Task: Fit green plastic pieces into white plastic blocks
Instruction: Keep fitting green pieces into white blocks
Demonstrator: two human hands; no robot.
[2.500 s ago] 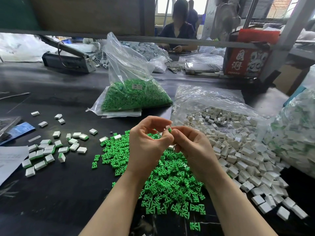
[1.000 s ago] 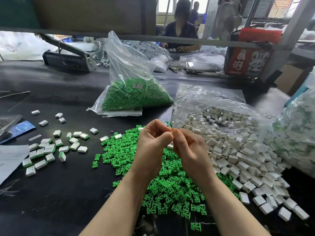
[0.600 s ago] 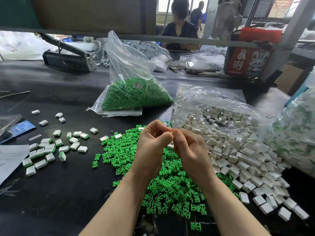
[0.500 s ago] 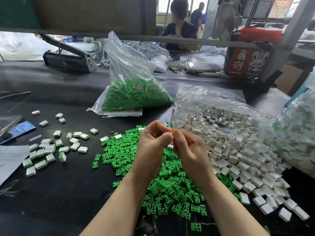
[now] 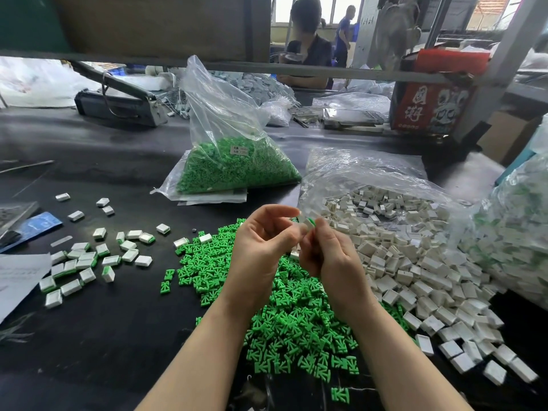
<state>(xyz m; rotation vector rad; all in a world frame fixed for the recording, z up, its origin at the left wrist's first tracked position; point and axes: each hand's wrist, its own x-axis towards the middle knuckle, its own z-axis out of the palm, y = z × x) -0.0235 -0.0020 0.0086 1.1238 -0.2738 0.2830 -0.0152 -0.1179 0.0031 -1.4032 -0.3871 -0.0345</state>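
Two hands raised together over loose green pieces on black table. Left hand and right hand pinching one white block between fingertips, green piece showing at its edge. Loose white blocks heaped just right. Finished blocks scattered left. Bag of green pieces behind, well apart.

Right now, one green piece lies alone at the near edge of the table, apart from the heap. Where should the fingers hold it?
Probably pinch the lone green piece across its narrow middle, coming straight down from above. It lies flat on the black table, its wider ends splayed out, and bare surface shows around it, so two fingertips should fit on either side.
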